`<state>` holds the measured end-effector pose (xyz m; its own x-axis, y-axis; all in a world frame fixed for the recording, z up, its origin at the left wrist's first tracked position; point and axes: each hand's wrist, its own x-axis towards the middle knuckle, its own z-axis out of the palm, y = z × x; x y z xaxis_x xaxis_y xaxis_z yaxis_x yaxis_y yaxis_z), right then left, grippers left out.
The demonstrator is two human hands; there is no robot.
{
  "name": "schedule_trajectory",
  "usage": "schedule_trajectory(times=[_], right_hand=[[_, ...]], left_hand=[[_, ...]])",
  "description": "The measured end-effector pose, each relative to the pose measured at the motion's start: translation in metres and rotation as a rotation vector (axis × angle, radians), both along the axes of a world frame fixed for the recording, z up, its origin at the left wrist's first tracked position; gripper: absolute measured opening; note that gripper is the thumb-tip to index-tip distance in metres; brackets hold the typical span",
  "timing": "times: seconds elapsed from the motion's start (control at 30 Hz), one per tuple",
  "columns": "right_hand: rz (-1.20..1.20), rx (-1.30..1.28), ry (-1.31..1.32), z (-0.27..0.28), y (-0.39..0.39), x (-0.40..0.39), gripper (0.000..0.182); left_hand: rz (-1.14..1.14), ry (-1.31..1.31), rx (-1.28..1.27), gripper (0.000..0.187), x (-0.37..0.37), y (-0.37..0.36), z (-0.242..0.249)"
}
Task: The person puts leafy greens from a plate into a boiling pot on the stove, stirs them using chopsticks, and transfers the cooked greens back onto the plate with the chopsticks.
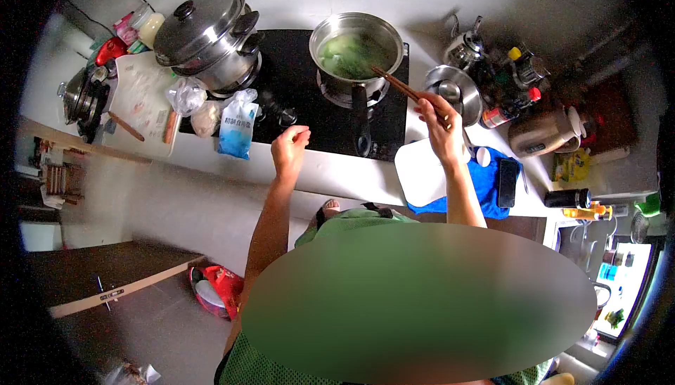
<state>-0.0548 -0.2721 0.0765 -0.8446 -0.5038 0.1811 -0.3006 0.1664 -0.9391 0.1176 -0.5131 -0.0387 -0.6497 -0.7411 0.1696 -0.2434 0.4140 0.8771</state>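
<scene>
Packet (237, 126) near left hand (289, 150) shows Chinese lettering; right hand (442, 126) holds chopsticks (399, 83).

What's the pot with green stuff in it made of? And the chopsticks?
The pot seems to be polished metal, maybe stainless steel: its silvery wall shines. The chopsticks look like smooth wood, going by their brown colour, but they could be plastic.

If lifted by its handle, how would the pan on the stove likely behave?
The pan should stay stiff, its walls looking metallic. It is probably front-heavy, since the greens sit beyond its long handle. Any tilt might slosh what looks like liquid.
</scene>
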Motion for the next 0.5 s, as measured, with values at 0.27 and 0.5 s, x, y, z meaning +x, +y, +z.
schedule_trajectory(times=[0.27, 0.5], right_hand=[[0.020, -0.023, 0.142, 0.003, -0.007, 0.005, 0.019], [0.083, 0.145, 0.146, 0.006, -0.001, 0.006, 0.027]], left_hand=[[-0.011, -0.188, 0.061, 0.028, 0.018, 0.022, 0.019], [-0.038, -0.058, -0.287, 0.024, 0.031, 0.024, -0.021]])
